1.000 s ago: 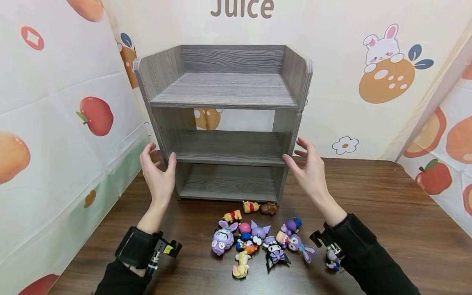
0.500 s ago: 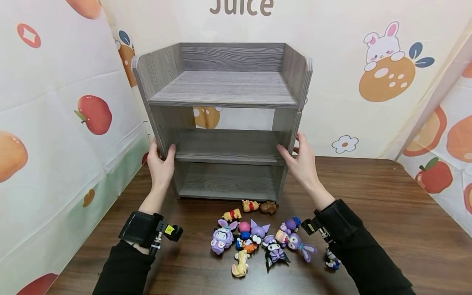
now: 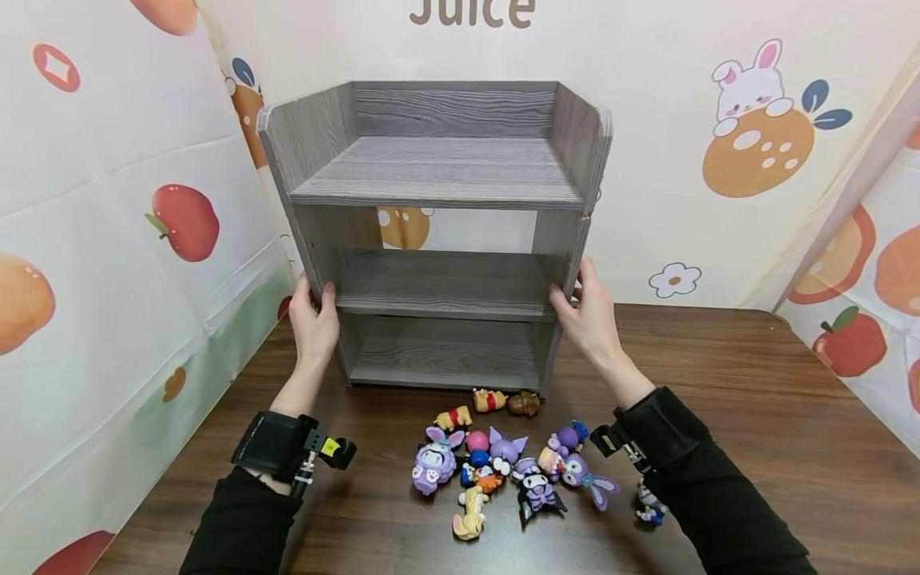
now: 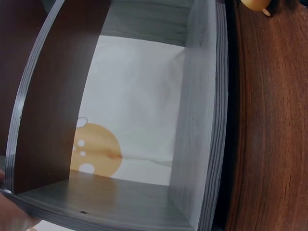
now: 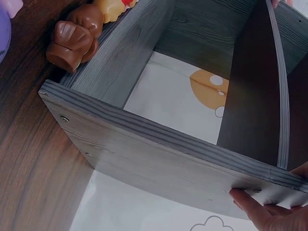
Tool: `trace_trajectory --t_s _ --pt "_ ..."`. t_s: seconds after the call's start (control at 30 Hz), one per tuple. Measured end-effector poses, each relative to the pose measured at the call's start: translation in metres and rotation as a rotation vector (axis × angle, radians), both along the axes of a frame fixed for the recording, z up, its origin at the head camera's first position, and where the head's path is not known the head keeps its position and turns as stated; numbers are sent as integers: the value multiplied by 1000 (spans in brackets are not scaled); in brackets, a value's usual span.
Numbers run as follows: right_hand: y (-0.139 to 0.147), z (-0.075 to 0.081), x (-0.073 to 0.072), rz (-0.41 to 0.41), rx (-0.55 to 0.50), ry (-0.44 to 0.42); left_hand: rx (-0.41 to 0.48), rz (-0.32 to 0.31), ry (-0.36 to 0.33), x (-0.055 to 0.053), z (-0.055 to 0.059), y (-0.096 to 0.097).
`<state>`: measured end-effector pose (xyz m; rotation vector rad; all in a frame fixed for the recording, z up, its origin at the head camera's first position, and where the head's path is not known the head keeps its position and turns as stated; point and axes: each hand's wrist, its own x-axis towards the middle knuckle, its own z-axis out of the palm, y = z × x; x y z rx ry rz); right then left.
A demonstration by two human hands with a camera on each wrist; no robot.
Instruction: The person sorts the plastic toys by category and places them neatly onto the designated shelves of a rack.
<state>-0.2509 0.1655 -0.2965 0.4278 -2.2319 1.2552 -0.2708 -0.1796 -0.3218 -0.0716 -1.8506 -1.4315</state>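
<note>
A grey wood-grain shelf [image 3: 446, 307] with three tiers stands at the back middle of the table. My left hand [image 3: 314, 326] grips its left side panel at middle-tier height, thumb at the front edge and fingers along the outside. On the opposite panel my right hand [image 3: 591, 319] holds at about the same height. The right wrist view shows the right fingers [image 5: 250, 204] against the outer face of the side panel [image 5: 144, 154]. In the left wrist view only part of the left hand [image 4: 12, 214] shows at the lower left corner, by the panel edge.
Several small toy figures lie before the shelf, among them a purple bunny figure [image 3: 434, 465], a yellow figure [image 3: 470, 515] and a brown figure [image 3: 524, 403] close to its base. Another figure [image 3: 650, 507] lies beside my right sleeve. Printed cloth [image 3: 647, 120] hangs behind.
Both hands have moved inward from beside the shelf and taken hold of its side panels. The shelf and the figures stay in place.
</note>
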Motion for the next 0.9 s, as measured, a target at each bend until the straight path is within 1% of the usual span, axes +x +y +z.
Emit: trace_trajectory --t_s 0.2,0.33,0.53,0.67,0.8,0.9 --pt "2 2 3 11 2 -22 -20 3 -11 1 2 1" --pt "3 3 5 14 14 -31 -47 11 -19 3 1 2" --pt "9 4 9 20 22 -29 -90 19 -4 7 1 6" --pt "17 4 10 20 23 -14 -101 0 9 11 0 11" --pt "27 3 12 16 31 2 -114 -34 27 26 11 24" --pt "35 3 14 8 35 13 -123 -58 35 27 10 30"
